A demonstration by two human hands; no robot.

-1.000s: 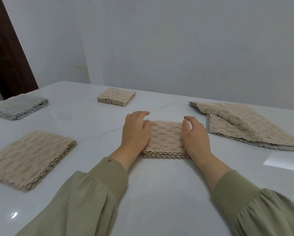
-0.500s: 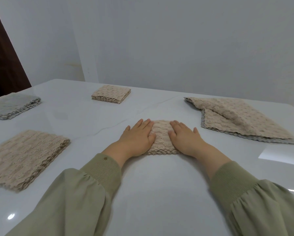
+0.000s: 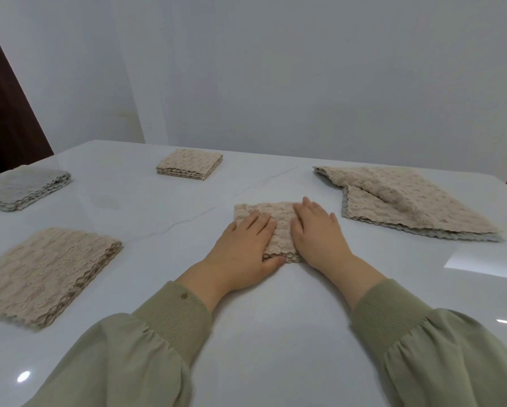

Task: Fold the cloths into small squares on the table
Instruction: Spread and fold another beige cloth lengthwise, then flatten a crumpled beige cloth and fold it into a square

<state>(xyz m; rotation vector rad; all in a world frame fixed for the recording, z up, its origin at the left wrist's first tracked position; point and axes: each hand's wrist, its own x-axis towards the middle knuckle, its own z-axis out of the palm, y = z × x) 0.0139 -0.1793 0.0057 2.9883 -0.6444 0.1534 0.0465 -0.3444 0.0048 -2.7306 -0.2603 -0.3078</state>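
Pressing the folded square flat, you rest your left hand and right hand open-palmed on it, gripping nothing; next likely comes the loose cloth to its right.

Plain pale wall, dark brown door at left, glossy white table — small light glint

A glossy white table carries five cloths: a beige square at its centre, a second beige square toward the far edge, a grey folded cloth and a beige folded cloth along the left edge, and a loosely folded cloth toward the right edge.
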